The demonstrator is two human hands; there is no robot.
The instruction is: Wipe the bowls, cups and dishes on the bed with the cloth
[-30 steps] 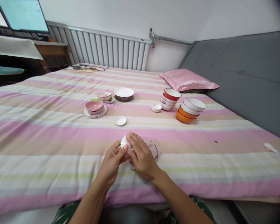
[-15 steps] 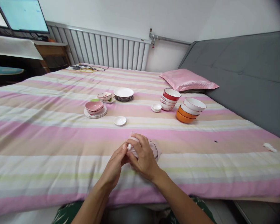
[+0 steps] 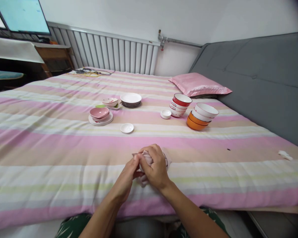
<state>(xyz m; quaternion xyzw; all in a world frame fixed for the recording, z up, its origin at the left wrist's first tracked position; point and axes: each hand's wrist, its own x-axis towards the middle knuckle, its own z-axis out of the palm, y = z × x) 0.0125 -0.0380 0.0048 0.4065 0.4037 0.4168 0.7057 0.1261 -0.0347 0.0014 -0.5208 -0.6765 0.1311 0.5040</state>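
Both hands work close together over the near middle of the bed. My right hand (image 3: 157, 168) is curled over a bunched pale pink cloth (image 3: 147, 156), fingers and thumb pressing into it. From the left, my left hand (image 3: 125, 177) pinches the cloth's edge, its thumb meeting the right hand's thumb. Folds of cloth poke out below and to the right of the hands. Whatever the cloth may wrap is hidden now. A small white dish (image 3: 127, 128) lies just beyond the hands on the striped bedsheet (image 3: 64, 148).
Pink bowls (image 3: 99, 113) rest on white plates at left, near heart-patterned dishes (image 3: 110, 101) and a plate stack (image 3: 131, 98). Small white dishes (image 3: 166, 114), red-and-white bowls (image 3: 180, 105) and orange and white bowls (image 3: 198, 123) stand at right. Behind lies a pink pillow (image 3: 198, 84).
My right fingers have closed further over the cloth. A small white edge that showed between my fingertips is now covered, and more cloth hangs below the hands.
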